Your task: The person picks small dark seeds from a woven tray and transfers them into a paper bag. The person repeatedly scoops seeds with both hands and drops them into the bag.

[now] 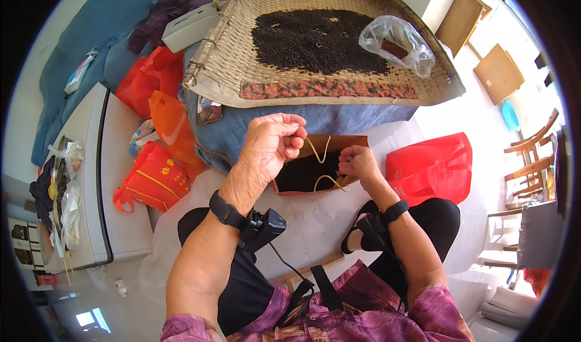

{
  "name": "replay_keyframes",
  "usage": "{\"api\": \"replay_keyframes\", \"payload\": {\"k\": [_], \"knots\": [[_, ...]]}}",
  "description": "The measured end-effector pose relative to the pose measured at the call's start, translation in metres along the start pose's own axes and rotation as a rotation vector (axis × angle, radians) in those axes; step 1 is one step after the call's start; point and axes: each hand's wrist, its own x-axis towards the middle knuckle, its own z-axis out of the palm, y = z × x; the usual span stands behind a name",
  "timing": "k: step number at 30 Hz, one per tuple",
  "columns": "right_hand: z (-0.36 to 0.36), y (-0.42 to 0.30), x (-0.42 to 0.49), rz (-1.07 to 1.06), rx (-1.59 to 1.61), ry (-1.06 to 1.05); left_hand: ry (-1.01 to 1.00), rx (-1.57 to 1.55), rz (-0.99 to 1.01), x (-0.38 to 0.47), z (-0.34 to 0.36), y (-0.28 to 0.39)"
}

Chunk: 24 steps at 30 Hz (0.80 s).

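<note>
My left hand (278, 144) is raised above the left side of a paper bag (297, 193) with cord handles, its thumb and index fingertips together; whether something small is between them cannot be made out. Over the bag's right side is my right hand (358, 161), fingers curled, their tips partly turned away. Dark material (297, 175) fills the lower part of the bag. Beyond it, a woven bamboo tray (222, 61) rests on a blue cloth (245, 133) and holds a spread of small dark berries or seeds (313, 40). A clear plastic bag (394, 38) with reddish-brown contents lies on the tray's right.
A red bag (429, 169) stands on the floor at right. Red and orange bags (170, 124) crowd the left, beside a white cabinet or table (129, 160). A white box (190, 26) touches the tray's left rim. Wooden chairs (531, 160) stand at far right.
</note>
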Motion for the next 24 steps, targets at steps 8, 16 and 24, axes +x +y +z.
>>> {"api": "replay_keyframes", "payload": {"k": [8, 16, 24], "knots": [[-0.003, 0.030, 0.021, -0.072, -0.339, -0.113, -0.008, -0.012, 0.022, -0.012, -0.003, 0.006], [0.004, -0.035, 0.003, -0.606, -0.961, -0.015, 0.016, -0.019, 0.025, -0.021, -0.008, 0.009], [0.048, -0.180, -0.025, -0.638, -0.655, 0.095, 0.022, -0.041, 0.026, -0.036, -0.010, 0.014]]}}
